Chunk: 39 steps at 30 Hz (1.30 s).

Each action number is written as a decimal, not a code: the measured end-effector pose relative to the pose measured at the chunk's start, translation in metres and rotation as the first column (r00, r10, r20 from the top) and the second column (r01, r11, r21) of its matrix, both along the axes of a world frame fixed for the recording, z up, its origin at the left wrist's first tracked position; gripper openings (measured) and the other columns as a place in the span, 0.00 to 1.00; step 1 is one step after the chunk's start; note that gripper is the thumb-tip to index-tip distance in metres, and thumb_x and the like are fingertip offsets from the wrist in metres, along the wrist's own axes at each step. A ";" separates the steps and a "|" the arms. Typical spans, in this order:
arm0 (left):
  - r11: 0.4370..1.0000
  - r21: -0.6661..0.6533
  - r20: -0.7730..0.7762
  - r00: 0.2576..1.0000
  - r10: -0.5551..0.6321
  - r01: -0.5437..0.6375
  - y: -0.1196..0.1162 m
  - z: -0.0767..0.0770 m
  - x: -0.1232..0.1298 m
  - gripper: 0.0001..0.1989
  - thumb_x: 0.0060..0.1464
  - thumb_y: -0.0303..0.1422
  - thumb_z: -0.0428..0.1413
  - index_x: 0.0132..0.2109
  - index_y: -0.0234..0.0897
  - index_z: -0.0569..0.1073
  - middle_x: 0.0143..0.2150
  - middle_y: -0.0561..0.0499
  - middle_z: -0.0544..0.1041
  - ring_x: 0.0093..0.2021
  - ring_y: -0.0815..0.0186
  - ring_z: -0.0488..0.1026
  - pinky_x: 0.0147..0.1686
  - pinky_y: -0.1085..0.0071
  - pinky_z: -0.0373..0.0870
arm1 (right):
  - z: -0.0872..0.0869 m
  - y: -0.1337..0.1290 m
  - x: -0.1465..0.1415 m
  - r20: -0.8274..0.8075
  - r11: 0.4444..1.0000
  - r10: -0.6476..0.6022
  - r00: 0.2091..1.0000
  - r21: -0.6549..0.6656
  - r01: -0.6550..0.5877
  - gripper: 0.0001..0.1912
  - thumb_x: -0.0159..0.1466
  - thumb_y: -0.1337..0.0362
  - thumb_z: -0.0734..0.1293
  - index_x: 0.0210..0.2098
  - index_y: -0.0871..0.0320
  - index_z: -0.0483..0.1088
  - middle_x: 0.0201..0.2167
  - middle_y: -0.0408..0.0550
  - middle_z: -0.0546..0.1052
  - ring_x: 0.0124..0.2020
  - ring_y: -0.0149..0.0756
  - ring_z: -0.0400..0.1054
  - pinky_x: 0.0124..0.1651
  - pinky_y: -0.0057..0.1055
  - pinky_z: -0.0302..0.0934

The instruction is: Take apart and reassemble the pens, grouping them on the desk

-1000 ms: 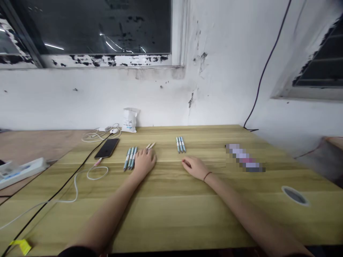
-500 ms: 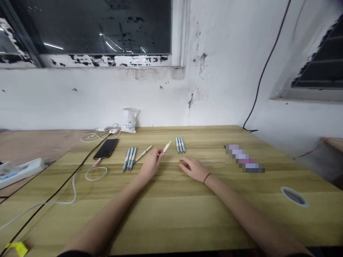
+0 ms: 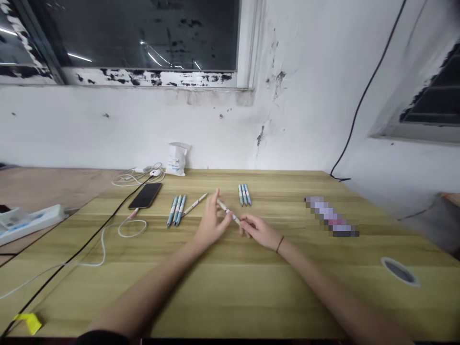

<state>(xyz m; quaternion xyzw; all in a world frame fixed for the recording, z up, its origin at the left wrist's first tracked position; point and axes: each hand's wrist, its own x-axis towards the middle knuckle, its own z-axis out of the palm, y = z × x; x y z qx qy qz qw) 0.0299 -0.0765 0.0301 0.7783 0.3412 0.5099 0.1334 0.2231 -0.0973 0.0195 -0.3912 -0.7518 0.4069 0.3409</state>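
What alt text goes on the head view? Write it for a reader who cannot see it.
The left hand and right hand meet at a white pen above a wooden table. A second white pen lies beside three blue pens, with three more blue pens farther right. A phone lies to the left.

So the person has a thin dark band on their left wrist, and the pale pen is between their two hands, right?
Almost! The thin dark band is on the right wrist, not the left; the head view shows it just behind the right hand. No band shows by the left hand. The pale pen is between the hands, as you said.
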 end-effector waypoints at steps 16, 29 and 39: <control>0.897 0.441 -0.688 0.651 0.320 0.026 0.006 0.001 -0.010 0.09 0.60 0.29 0.47 0.45 0.38 0.69 0.41 0.48 0.70 0.38 0.64 0.67 0.38 0.69 0.62 | 0.008 0.007 0.019 0.277 0.966 -0.206 0.938 0.211 0.150 0.13 0.64 0.58 0.57 0.35 0.56 0.70 0.28 0.45 0.75 0.28 0.34 0.67 0.33 0.30 0.60; 0.950 0.311 -0.669 0.701 0.249 -0.040 0.004 -0.008 -0.004 0.12 0.62 0.34 0.44 0.39 0.36 0.71 0.29 0.49 0.73 0.32 0.65 0.70 0.35 0.69 0.62 | 0.001 0.011 0.024 0.464 0.770 -0.448 0.764 0.635 0.066 0.11 0.64 0.67 0.58 0.33 0.59 0.71 0.30 0.50 0.75 0.34 0.39 0.67 0.36 0.32 0.59; 0.982 0.188 -0.707 0.693 0.138 -0.004 -0.003 -0.007 0.001 0.13 0.62 0.36 0.42 0.48 0.39 0.67 0.37 0.48 0.73 0.38 0.64 0.71 0.38 0.69 0.67 | -0.003 0.004 0.011 0.322 0.865 -0.326 0.889 0.481 0.143 0.12 0.63 0.59 0.60 0.42 0.53 0.71 0.35 0.48 0.77 0.35 0.39 0.69 0.37 0.33 0.60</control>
